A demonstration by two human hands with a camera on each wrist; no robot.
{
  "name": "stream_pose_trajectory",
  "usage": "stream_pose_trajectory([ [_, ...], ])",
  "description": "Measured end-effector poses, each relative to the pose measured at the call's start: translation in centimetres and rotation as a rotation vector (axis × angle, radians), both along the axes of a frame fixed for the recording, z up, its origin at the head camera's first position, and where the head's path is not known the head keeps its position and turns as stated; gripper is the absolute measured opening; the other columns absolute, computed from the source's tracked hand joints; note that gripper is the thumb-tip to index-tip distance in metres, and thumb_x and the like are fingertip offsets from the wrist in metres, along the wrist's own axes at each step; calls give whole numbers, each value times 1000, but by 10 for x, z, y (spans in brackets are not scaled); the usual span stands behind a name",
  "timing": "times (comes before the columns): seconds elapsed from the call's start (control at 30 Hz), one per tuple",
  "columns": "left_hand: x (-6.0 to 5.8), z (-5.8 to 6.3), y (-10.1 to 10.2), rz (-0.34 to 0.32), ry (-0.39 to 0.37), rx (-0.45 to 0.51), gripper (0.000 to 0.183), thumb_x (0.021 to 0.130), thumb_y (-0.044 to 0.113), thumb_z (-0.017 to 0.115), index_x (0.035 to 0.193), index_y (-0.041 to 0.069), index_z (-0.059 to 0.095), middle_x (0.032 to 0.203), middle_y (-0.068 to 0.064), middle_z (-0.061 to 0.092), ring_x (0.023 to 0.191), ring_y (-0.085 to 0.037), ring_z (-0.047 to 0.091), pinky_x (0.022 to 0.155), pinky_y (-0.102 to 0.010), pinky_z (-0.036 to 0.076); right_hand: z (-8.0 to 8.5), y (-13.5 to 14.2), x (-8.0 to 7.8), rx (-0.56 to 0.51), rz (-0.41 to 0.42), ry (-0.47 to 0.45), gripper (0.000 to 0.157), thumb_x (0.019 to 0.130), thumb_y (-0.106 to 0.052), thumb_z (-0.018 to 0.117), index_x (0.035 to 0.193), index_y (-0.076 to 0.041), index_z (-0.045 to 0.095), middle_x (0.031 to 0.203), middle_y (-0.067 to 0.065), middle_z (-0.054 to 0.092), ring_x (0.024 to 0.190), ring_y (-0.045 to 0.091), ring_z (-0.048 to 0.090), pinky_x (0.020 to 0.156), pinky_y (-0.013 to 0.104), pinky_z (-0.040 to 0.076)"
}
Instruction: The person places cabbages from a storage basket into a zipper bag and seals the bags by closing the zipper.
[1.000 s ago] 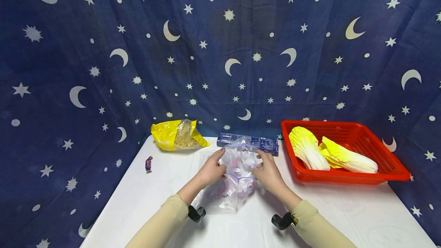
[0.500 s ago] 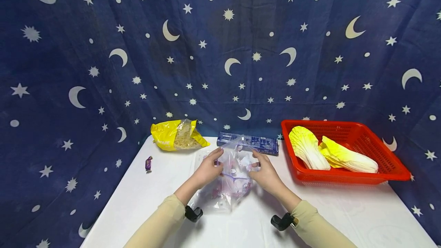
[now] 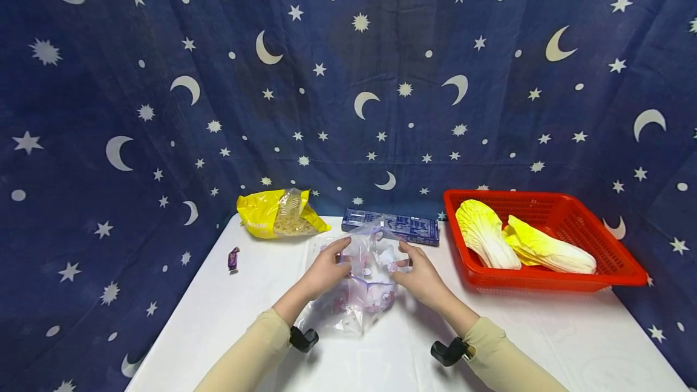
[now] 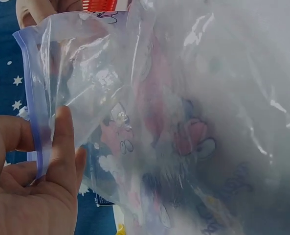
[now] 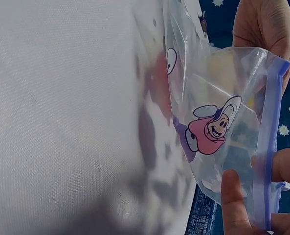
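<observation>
A clear zip bag (image 3: 362, 301) with pink cartoon prints and a purple zip strip is between both hands over the white table. The left hand (image 3: 328, 268) pinches the bag's edge on the left, thumb on one side of the plastic and fingers on the other. Opposite it, the right hand (image 3: 418, 274) pinches the right edge. The bag's mouth stands parted between the hands. In the left wrist view the zip strip (image 4: 32, 98) runs past the fingers. A printed cartoon figure (image 5: 211, 129) shows on the bag in the right wrist view. Whether anything lies inside is unclear.
A yellow bag of pasta (image 3: 280, 213) lies at the back left, with a small purple-wrapped sweet (image 3: 233, 259) nearer. Behind the hands lies a flat blue box (image 3: 403, 227). On the right, a red basket (image 3: 550, 280) holds two cabbage leaves (image 3: 487, 235).
Both hands have shifted slightly left with the zip bag, and its mouth has tilted a little. In the last half second there is hardly any movement.
</observation>
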State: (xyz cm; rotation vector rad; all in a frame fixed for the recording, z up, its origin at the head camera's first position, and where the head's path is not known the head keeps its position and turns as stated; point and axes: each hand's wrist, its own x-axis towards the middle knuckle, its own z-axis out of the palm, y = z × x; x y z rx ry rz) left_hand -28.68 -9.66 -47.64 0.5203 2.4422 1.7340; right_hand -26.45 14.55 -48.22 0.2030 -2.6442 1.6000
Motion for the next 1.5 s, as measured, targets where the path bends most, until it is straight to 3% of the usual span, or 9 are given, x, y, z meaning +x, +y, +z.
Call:
stream_pose_trajectory([
  [0.13, 3, 4, 1, 4, -57, 60, 65, 88, -8, 59, 151, -11, 39, 155, -32, 36, 117, -44, 57, 83, -46, 62, -1, 2, -1, 3, -3, -21, 81, 80, 1, 75, 152, 8, 39, 145, 24, 50, 112, 34, 63, 78, 29, 57],
  [0.33, -2, -4, -1, -26, -92, 110, 66, 88, -6, 61, 151, -10, 40, 155, -31, 37, 130, -46, 52, 83, -34, 63, 2, 3, 1, 3, 4, -13, 80, 79, 1, 75, 151, 10, 40, 143, 27, 50, 112, 34, 64, 77, 30, 57],
  [0.43, -1, -4, -1, -36, -57, 56, 66, 89, -4, 62, 151, -8, 41, 156, -27, 38, 134, -48, 47, 83, -33, 62, 4, 4, 2, 8, 10, 1, 80, 79, 0, 76, 150, 11, 41, 142, 28, 51, 111, 35, 64, 76, 29, 57],
  [0.6, 1, -2, -3, -53, -23, -37, 68, 89, -2, 62, 153, -7, 40, 157, -26, 37, 95, -36, 64, 76, -41, 63, 3, 5, 2, 19, 5, 4, 80, 79, -1, 76, 150, 10, 41, 142, 27, 52, 111, 34, 65, 75, 28, 57],
  [0.67, 1, -2, -3, -73, -56, -14, 69, 90, -4, 61, 154, -7, 37, 158, -26, 35, 80, -29, 66, 74, -43, 64, 2, 6, 2, 9, 2, -5, 80, 79, -1, 76, 150, 10, 41, 142, 26, 52, 112, 34, 64, 76, 28, 56],
  [0.8, 2, -3, -3, -101, -129, 65, 71, 90, -7, 59, 157, -5, 33, 160, -27, 30, 71, -21, 69, 73, -39, 64, 0, 7, 2, -12, 8, -6, 80, 79, 0, 76, 150, 10, 41, 143, 28, 51, 112, 35, 65, 76, 28, 57],
  [1.17, 4, -2, 0, -134, -122, 142, 71, 93, -5, 60, 158, -1, 33, 160, -25, 30, 79, -21, 67, 77, -38, 64, 3, 12, 4, -74, 47, -24, 83, 79, 0, 75, 152, 9, 37, 144, 31, 49, 110, 37, 65, 75, 27, 58],
  [1.4, 2, -6, 5, -67, -122, 158, 64, 97, 0, 61, 156, -2, 37, 117, -32, 59, 79, -19, 67, 75, -46, 64, 6, 13, 8, -54, 79, -71, 85, 80, 2, 77, 154, 7, 36, 144, 30, 50, 109, 36, 65, 73, 29, 60],
  [1.5, 1, -7, 7, -71, -119, 163, 64, 97, 0, 61, 156, -4, 36, 130, -33, 54, 82, -19, 67, 74, -42, 65, 5, 13, 8, -32, 73, -76, 85, 80, 1, 78, 154, 5, 37, 145, 28, 50, 110, 34, 65, 74, 29, 60],
])
